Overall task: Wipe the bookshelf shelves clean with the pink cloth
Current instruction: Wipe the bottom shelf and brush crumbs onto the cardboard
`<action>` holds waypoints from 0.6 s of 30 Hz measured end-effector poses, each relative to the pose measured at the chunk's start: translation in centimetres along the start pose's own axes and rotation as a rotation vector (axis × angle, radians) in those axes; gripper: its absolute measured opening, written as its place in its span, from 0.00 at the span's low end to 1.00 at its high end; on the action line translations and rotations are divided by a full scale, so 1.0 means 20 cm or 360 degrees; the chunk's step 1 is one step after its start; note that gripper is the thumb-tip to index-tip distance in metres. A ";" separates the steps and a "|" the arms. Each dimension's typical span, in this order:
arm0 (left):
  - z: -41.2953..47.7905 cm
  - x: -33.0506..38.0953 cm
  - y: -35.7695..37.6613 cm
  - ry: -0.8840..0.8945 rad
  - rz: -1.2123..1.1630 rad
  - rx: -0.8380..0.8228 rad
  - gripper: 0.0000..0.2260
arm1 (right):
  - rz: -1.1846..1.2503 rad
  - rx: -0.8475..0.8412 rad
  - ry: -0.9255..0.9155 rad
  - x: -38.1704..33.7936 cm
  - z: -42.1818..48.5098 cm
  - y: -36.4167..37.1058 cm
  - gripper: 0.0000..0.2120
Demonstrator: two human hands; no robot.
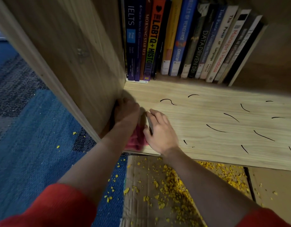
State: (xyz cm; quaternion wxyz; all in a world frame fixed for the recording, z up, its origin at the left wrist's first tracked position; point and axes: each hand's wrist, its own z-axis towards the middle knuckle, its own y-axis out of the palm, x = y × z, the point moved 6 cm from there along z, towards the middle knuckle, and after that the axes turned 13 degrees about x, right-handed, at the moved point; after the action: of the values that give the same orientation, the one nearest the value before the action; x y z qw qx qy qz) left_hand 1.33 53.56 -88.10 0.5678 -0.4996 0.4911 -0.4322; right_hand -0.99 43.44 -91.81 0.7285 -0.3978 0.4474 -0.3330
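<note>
Nearest on my feed are two red sleeves (59, 205) at the bottom edge, with both bare forearms reaching forward. Under them lies a sheet of cardboard (141, 207) strewn with yellow crumbs (172, 182). A few more crumbs lie on the blue carpet (34, 145) to the left.

Just past the cardboard I meet the front edge of the wooden shelf (223, 154). The pink cloth (135, 140) lies bunched at the shelf's front left corner, beneath the left wrist and between the two hands.

The left hand (127, 110) is pushed into the corner where the shelf meets the upright side panel (72, 54). Its back faces me and its fingers are lost in shadow, so I cannot tell whether they grip the cloth. The right hand (159, 130) lies just beside it, palm down on the shelf. Its fingers are spread and fairly straight, holding nothing, and its thumb is at the cloth's edge.

Farther out and to the right, short curved black marks (215, 128) are scattered over the shelf board. At the back a row of books (182, 38) stands spine out. The ones on the left are upright and those on the right lean.
</note>
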 end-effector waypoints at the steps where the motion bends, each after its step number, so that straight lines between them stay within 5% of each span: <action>1: -0.05 0.00 0.01 0.0027 0.0039 0.0027 0.16 | 0.0002 0.0003 -0.0004 0.00 0.00 0.00 0.36; 4: -0.13 -0.03 -0.07 0.0027 0.0211 0.0293 0.17 | -0.0002 0.0007 0.0008 0.00 0.00 -0.01 0.35; 7: -0.07 -0.01 0.01 -0.0024 0.0073 0.0050 0.16 | 0.0004 0.0017 -0.0001 0.00 -0.01 -0.01 0.35; 18: -0.07 -0.06 0.07 0.0050 -0.0216 0.0237 0.17 | -0.0009 0.0019 0.0020 0.00 0.00 -0.01 0.31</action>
State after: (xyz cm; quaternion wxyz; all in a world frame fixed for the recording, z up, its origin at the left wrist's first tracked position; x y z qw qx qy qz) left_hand -0.20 54.63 -89.38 0.5651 -0.4812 0.4315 -0.5128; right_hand -1.03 43.40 -91.65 0.7272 -0.3926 0.4487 -0.3402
